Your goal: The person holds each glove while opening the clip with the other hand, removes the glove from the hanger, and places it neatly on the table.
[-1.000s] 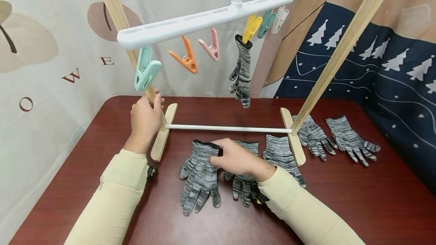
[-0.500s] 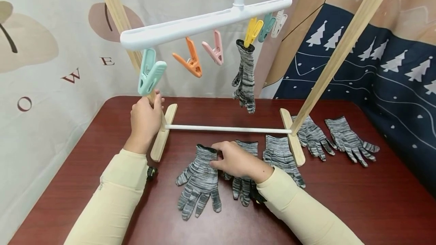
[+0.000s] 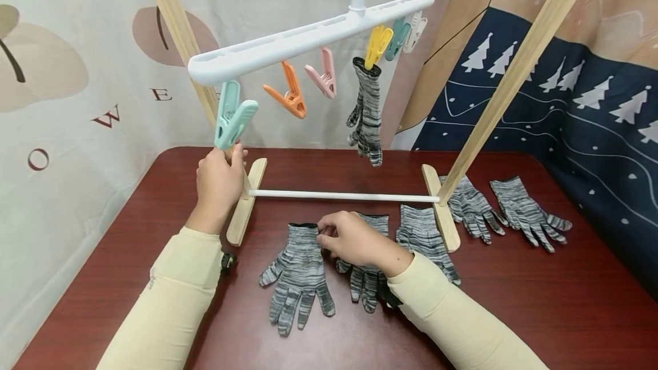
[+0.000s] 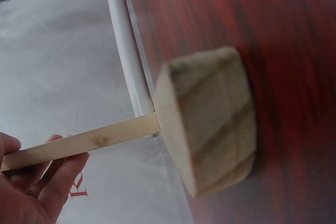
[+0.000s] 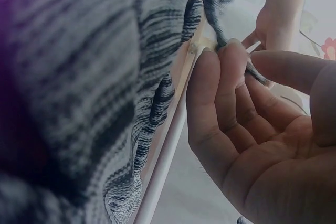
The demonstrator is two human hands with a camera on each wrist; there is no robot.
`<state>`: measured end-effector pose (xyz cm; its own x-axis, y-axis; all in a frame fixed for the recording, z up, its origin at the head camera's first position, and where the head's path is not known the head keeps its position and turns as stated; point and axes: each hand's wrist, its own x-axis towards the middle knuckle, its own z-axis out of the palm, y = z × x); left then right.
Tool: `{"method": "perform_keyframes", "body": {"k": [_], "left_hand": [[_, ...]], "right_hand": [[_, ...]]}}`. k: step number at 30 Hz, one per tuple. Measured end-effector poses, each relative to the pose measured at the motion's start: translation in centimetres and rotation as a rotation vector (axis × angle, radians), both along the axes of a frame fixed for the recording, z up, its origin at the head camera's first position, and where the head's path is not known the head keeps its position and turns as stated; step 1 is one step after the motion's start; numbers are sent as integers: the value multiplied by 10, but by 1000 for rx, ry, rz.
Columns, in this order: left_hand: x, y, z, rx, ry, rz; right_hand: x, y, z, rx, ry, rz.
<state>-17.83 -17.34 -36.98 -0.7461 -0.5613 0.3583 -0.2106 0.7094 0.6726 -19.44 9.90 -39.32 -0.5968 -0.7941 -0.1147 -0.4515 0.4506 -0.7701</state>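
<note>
My left hand (image 3: 220, 180) grips the left wooden post (image 3: 175, 13) of a drying rack near its foot; in the left wrist view the fingers curl round the wood (image 4: 113, 140). A grey striped knit glove (image 3: 300, 276) lies fingers toward me in front of the rack. At the right edge of its dark cuff, my right hand (image 3: 354, 241) pinches the fabric between thumb and fingertips, as the right wrist view (image 5: 247, 119) shows. Under that hand, a second glove (image 3: 371, 221) is partly hidden. Another glove (image 3: 367, 113) hangs from a yellow clip (image 3: 379, 47).
Above the table hangs a white hanger bar (image 3: 308, 39) with mint (image 3: 235, 116), orange (image 3: 289, 93) and pink (image 3: 324, 73) clips; green and white ones sit farther right. A white crossbar (image 3: 344, 195) joins the rack's feet. More gloves (image 3: 526, 210) lie at right.
The pinched glove has shifted slightly toward me and turned, its cuff now straighter and farther left. The hanger bar and its clips sway slightly. My left hand stays on the post.
</note>
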Motion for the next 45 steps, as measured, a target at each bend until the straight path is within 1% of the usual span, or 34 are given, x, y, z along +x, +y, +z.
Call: {"method": "perform_keyframes", "body": {"k": [5,13,18,22,24,26,28,32,33,35,37,40,43,45], "left_hand": [[-1,0,0,10,2,2],[1,-1,0,-2,-11,-10],[1,-1,0,3,-5,-7],[2,-1,2,5,-37,7],[3,-1,3,4,-59,15],[3,-1,3,2,-76,24],[3,-1,3,-1,-75,22],[4,1,1,0,-50,5],[3,1,0,0,-42,1],[4,1,-1,3,-35,1],[4,2,-1,0,-40,7],[6,1,0,0,-54,15],[6,0,1,-2,-53,15],[6,0,2,-1,-41,12]], "right_hand": [[0,1,2,-10,-21,0],[-1,2,3,0,5,0],[-2,3,6,1,58,-18],[-6,5,10,-43,116,-57],[-9,8,15,-99,146,-99],[-14,13,23,-186,188,-168],[-19,19,33,-301,223,-267],[-28,36,48,-575,269,-485],[-30,39,51,-629,281,-534],[-34,43,55,-708,310,-598],[-39,45,58,-739,342,-636],[-47,43,65,-739,378,-650],[-57,37,71,-692,403,-645],[-64,33,74,-652,399,-631]]}}
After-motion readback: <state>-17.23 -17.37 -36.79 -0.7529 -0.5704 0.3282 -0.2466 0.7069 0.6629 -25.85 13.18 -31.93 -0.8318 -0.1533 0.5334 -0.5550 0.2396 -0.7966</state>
